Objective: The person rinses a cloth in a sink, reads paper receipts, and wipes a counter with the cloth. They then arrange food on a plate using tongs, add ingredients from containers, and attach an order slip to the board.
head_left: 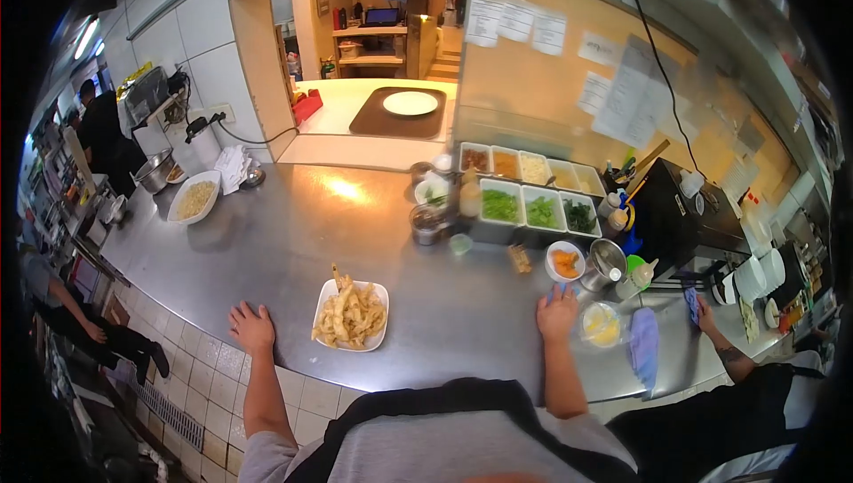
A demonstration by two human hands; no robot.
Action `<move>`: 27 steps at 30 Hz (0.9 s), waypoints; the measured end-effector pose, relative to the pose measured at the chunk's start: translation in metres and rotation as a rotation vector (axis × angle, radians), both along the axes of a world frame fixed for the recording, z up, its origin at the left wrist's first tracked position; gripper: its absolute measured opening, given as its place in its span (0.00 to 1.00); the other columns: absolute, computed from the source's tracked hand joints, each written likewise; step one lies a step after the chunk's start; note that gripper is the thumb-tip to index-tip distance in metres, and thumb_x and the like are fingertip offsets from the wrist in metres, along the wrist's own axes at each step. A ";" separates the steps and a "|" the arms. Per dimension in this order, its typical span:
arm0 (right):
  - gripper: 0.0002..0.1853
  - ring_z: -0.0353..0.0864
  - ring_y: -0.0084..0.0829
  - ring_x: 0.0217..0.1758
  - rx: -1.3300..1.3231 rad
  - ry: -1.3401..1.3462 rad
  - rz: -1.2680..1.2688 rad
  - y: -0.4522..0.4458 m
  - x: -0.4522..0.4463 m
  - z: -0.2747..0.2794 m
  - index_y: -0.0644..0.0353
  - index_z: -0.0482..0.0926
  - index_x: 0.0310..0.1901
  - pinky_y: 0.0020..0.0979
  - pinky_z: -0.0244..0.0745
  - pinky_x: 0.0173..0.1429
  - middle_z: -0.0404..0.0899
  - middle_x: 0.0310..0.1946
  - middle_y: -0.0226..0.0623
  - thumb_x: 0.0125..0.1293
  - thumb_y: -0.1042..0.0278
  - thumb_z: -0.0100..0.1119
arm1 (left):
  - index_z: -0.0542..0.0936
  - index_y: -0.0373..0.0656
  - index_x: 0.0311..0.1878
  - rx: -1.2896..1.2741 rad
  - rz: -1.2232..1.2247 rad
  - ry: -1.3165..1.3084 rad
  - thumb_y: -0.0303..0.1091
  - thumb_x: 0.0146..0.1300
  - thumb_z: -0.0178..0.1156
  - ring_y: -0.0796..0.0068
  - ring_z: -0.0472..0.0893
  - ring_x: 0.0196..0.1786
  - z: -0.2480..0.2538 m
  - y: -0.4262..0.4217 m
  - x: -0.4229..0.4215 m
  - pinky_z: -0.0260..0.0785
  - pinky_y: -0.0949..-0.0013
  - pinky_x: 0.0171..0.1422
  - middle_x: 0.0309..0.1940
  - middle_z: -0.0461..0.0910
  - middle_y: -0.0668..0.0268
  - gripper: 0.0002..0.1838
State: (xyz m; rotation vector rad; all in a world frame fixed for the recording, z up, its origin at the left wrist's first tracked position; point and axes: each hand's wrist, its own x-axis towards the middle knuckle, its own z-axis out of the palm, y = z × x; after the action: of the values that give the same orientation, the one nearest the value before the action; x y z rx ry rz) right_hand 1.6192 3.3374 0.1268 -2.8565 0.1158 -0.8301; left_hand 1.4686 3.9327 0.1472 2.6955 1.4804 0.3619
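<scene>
My left hand (251,327) rests on the steel counter (426,296) with its fingers spread, holding nothing. Just right of it stands a square white dish (379,335) heaped with golden fried food (351,312). My right hand (557,312) lies on the counter with its fingers stretched forward, a bit of blue showing at the fingertips; what that is I cannot make out. Right ahead of those fingers is a white bowl (553,256) of orange food. Beside the hand, to the right, sits a clear bowl with something yellow (601,325).
White tubs of greens (500,205) and toppings stand at the back. A brown tray (364,119) with a white plate (410,103) lies in the pass window. A purple cloth (644,350) is at right, near a co-worker's hand (705,312). Noodles fill a white bowl (194,200) at left.
</scene>
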 end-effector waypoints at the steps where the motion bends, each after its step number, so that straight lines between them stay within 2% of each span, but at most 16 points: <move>1: 0.23 0.66 0.56 0.60 0.009 0.007 -0.002 0.000 0.000 -0.001 0.67 0.74 0.52 0.48 0.61 0.64 0.68 0.57 0.58 0.55 0.63 0.57 | 0.61 0.43 0.67 0.000 0.002 0.000 0.52 0.66 0.46 0.53 0.53 0.72 0.000 0.000 0.000 0.45 0.45 0.71 0.69 0.57 0.52 0.31; 10: 0.20 0.69 0.50 0.57 0.083 -0.058 0.008 0.004 -0.005 0.009 0.64 0.77 0.49 0.44 0.65 0.61 0.71 0.52 0.54 0.55 0.64 0.58 | 0.61 0.43 0.67 0.000 0.004 0.012 0.53 0.66 0.46 0.53 0.53 0.72 0.000 0.002 0.002 0.45 0.45 0.70 0.69 0.56 0.52 0.32; 27: 0.18 0.69 0.49 0.57 0.012 -0.056 0.037 0.005 -0.005 0.011 0.62 0.76 0.48 0.45 0.64 0.61 0.71 0.51 0.53 0.56 0.64 0.58 | 0.62 0.43 0.66 0.004 0.000 -0.013 0.52 0.65 0.47 0.54 0.53 0.71 -0.001 0.002 0.002 0.45 0.44 0.70 0.68 0.57 0.52 0.32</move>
State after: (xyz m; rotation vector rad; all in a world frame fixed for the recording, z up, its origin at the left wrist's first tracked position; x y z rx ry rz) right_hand 1.6141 3.3425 0.1375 -2.8128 0.0603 -0.8975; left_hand 1.4710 3.9351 0.1464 2.6917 1.4776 0.3817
